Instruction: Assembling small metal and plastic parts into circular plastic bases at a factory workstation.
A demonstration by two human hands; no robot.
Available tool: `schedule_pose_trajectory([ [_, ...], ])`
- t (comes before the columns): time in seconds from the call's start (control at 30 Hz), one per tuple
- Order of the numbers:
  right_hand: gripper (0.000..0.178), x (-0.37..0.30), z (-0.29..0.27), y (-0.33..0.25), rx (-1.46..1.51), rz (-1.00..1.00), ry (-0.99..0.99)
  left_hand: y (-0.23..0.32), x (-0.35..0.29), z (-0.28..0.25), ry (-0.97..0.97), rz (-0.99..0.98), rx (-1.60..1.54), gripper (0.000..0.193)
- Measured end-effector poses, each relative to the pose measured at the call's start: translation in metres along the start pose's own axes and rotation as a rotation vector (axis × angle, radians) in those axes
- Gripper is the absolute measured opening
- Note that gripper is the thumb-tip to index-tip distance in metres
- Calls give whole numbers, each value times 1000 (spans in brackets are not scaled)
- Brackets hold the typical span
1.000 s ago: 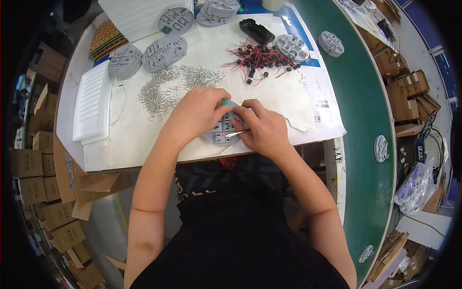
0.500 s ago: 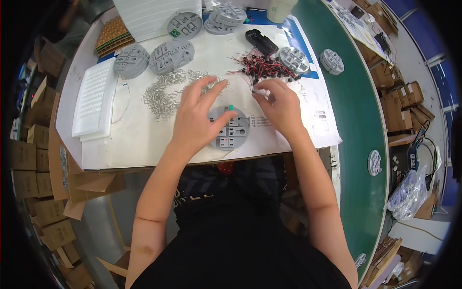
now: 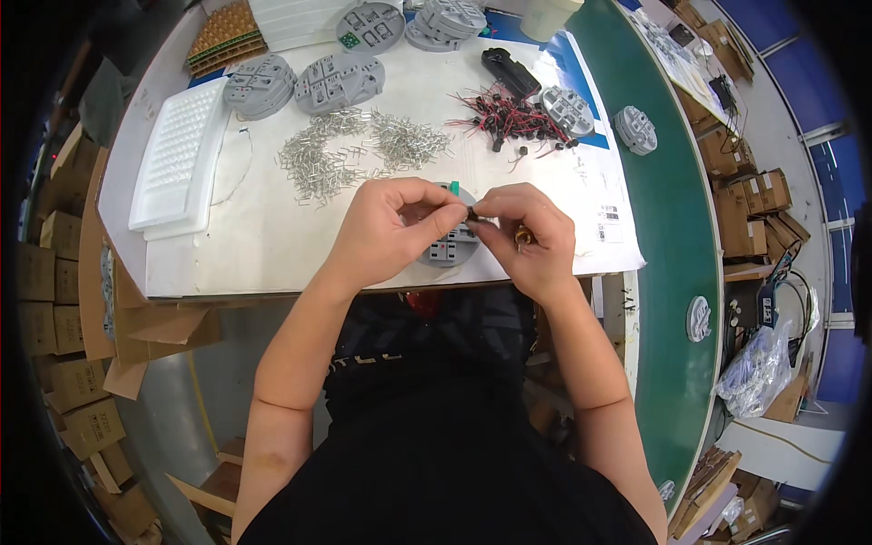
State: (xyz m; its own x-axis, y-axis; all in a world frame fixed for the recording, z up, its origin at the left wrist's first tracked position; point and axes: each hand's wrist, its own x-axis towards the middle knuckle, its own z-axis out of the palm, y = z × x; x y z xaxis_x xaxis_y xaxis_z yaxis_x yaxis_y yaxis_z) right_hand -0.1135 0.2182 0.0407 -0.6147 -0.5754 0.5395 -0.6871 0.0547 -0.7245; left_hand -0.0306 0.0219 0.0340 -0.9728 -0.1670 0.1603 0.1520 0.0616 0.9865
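My left hand (image 3: 386,229) and my right hand (image 3: 534,238) meet tip to tip over a grey round fixture (image 3: 445,254) near the table's front edge. My right thumb and forefinger pinch a small black part (image 3: 472,214). Left thumb and fingers are closed together against it; whatever they grip is hidden. A gold-coloured bit (image 3: 524,237) shows between my right fingers. On the fixture, a green piece (image 3: 454,188) stands up at the far edge, while my hands cover much of the top. Beyond lies a pile of black parts with red wires (image 3: 509,118).
Loose metal pins (image 3: 318,159) spread across the white sheet at left. A white tray (image 3: 177,163) stands farther left. Grey round fixtures (image 3: 341,84) line the back, near a black holder (image 3: 510,73). A green conveyor belt (image 3: 668,227) runs along the right, carrying more fixtures.
My right hand has come from the wired pile toward the fixture with the small black part. My left hand has closed from spread fingers and moved right to meet it. The view has shifted slightly.
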Motion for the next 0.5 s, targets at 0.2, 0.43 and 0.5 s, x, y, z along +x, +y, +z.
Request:
schedule_pose_trajectory([
  [0.2, 22, -7, 0, -5, 72, 248, -71, -8, -9, -1, -16, -140, -127, 22],
  [0.43, 23, -13, -10, 4, -157, 170, -167, -12, -12, -1, 5, 121, 642, 16],
  [0.5, 17, -11, -11, 7, -236, 190, -231, -13, -10, 4, 21, 174, 629, 17],
])
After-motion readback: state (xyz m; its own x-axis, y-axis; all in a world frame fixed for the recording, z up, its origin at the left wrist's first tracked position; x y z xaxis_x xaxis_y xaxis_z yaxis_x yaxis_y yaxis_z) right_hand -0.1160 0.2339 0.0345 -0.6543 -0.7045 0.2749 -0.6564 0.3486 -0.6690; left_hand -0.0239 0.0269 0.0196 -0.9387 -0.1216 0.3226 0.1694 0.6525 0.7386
